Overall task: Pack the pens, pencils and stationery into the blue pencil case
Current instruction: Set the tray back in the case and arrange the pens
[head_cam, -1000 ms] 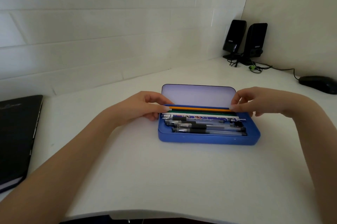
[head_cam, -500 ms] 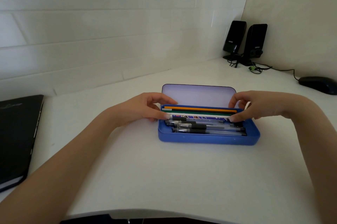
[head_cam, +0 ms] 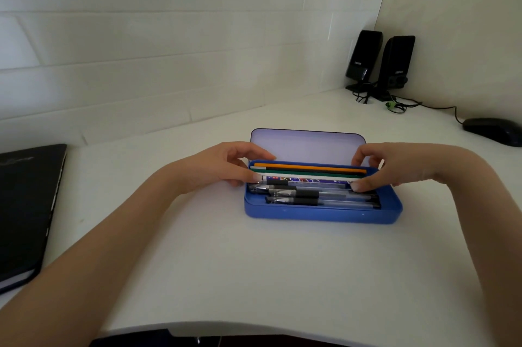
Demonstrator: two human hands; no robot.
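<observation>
Your left hand (head_cam: 226, 166) and right hand (head_cam: 395, 167) have dropped from the orange pencil (head_cam: 310, 168) at the back of the blue pencil case (head_cam: 322, 215) to the patterned pen (head_cam: 308, 182) just in front of it. Each hand now pinches one end of that pen, thumb and fingers curled. The pen lies inside the case among the gel pens (head_cam: 319, 197), so packing looks nearly finished; the lid (head_cam: 308, 144) stands open.

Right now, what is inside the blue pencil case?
The blue pencil case holds an orange pencil, a green pencil, a patterned pen and clear gel pens. Anything beneath them is covered.
</observation>
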